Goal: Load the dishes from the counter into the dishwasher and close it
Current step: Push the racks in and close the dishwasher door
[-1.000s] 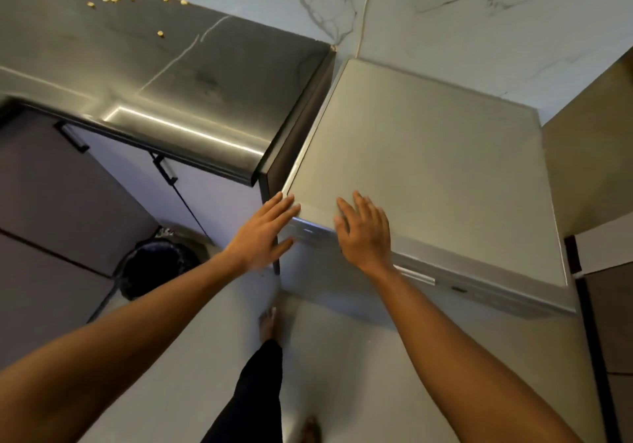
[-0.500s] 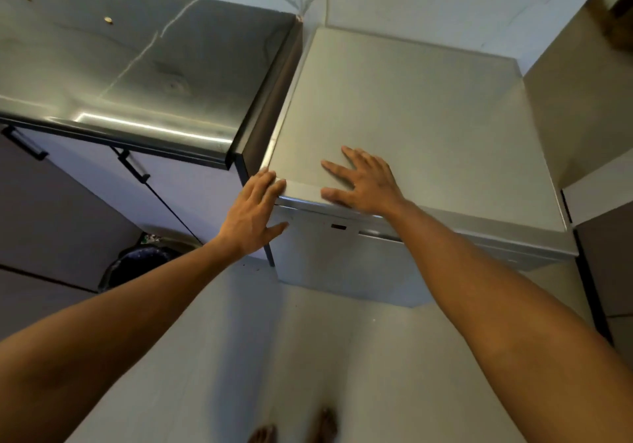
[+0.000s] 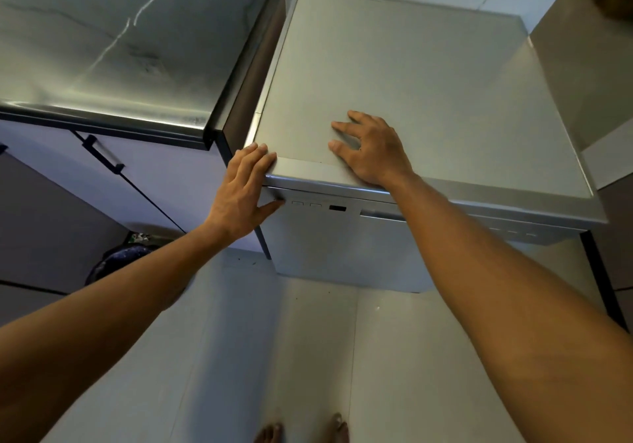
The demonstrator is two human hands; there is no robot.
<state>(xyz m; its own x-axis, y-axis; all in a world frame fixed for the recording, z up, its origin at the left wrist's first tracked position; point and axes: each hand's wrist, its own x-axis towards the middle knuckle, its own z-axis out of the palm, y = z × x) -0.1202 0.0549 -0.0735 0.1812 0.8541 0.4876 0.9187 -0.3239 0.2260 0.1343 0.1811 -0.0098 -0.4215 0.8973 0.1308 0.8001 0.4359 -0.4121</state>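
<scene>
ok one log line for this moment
dishwasher: door looks shut | left hand: fingers straight on front-left top corner, thumb by buttons | right hand: flat on top

no legible text (dishwasher panel (image 3: 337, 207) blurred)

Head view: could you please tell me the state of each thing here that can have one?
Dishwasher, door shut.
Left hand, fingers straight, resting on the dishwasher's front left corner.
Right hand, palm down on the dishwasher's top, fingers spread.
Cabinet doors, shut.
</scene>
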